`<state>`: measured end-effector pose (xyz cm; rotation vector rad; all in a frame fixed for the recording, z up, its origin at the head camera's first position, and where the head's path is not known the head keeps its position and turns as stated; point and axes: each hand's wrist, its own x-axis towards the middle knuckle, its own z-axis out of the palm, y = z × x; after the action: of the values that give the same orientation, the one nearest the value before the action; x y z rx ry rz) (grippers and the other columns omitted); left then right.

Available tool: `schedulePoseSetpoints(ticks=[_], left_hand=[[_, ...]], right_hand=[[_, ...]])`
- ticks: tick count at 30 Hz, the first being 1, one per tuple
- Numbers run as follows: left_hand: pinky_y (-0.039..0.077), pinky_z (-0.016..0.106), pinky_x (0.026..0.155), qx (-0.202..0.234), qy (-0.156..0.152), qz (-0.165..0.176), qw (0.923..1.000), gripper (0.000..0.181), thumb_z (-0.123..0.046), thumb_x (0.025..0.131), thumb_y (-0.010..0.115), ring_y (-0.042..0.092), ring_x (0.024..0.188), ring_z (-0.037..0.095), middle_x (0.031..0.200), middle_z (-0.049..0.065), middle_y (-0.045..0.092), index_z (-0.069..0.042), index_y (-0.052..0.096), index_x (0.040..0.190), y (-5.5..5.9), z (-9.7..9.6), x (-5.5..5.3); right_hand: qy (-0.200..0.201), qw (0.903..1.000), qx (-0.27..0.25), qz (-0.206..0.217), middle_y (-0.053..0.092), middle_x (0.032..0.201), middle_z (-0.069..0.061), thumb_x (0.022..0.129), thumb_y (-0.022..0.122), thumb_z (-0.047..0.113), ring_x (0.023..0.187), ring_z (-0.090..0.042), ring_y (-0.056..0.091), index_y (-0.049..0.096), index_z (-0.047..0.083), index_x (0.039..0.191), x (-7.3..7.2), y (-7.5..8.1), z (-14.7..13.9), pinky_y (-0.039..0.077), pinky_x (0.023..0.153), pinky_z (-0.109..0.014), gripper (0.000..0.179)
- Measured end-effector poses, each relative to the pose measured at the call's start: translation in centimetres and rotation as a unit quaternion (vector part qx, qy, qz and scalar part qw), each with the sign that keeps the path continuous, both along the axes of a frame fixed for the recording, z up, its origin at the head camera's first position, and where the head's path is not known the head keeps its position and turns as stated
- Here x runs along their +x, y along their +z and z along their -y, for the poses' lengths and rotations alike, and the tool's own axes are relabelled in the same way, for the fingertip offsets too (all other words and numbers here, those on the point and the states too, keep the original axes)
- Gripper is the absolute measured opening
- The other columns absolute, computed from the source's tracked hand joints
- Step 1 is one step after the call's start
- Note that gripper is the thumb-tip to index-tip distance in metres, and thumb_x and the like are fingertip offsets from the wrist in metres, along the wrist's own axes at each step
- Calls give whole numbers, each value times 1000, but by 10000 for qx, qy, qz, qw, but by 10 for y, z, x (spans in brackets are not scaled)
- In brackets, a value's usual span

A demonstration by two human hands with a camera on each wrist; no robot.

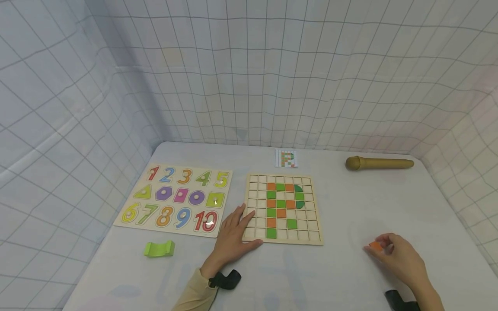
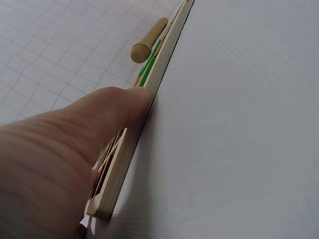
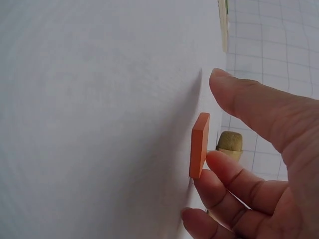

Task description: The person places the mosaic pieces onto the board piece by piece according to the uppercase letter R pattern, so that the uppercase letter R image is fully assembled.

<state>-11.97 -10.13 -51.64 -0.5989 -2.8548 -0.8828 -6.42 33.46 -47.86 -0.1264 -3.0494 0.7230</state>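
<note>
A square wooden grid board point(image 1: 282, 242) lies at the table's middle, holding orange and green tiles, some with rounded green corners. My left hand point(image 1: 233, 235) rests over its lower left corner with fingers spread. The left wrist view shows that thumb point(image 2: 112, 107) against the board's front edge. To the right of the board, my right hand point(image 1: 400, 257) holds a flat orange tile point(image 3: 199, 145) by the curled fingertips. In the right wrist view the thumb point(image 3: 239, 92) looks apart from the tile, whose full outline is hidden.
A number-and-shape puzzle board point(image 1: 177, 224) lies left of the grid. In front of it sits a light green curved block point(image 1: 159, 249). Behind the grid is a small pattern card point(image 1: 285, 158). A gold microphone point(image 1: 381, 163) lies at the back right. Checked cloth walls point(image 1: 272, 77) surround the table.
</note>
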Motion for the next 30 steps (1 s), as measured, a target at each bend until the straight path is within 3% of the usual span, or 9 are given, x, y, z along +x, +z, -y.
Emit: schedulePoseSetpoints(ticks=[10, 24, 30], left_hand=[[18, 51, 109, 16, 4, 11, 10000, 78, -52, 78, 69, 18, 140, 29, 153, 13, 24, -14, 45, 142, 1, 0, 1], [19, 52, 108, 18, -10, -35, 10000, 78, -52, 79, 69, 20, 139, 30, 153, 13, 24, -13, 45, 142, -2, 0, 1], [19, 52, 108, 27, -21, -25, 10000, 79, -52, 79, 69, 20, 139, 30, 153, 14, 24, -13, 44, 142, 0, 0, 1]], right_hand=[[0, 10000, 45, 19, 60, 81, -3, 83, 71, 45, 69, -18, 52, 63, -4, 100, 1, -2, -1, 41, 54, -31, 52], [-122, 9964, -450, 712, 62, 90, -11, 81, 73, 42, 82, -27, 56, 61, -4, 101, -8, 0, -4, 45, 63, -37, 51], [-138, 9989, -356, 281, 64, 88, -8, 81, 75, 37, 79, -28, 59, 61, 3, 99, -5, -2, 0, 45, 59, -36, 41]])
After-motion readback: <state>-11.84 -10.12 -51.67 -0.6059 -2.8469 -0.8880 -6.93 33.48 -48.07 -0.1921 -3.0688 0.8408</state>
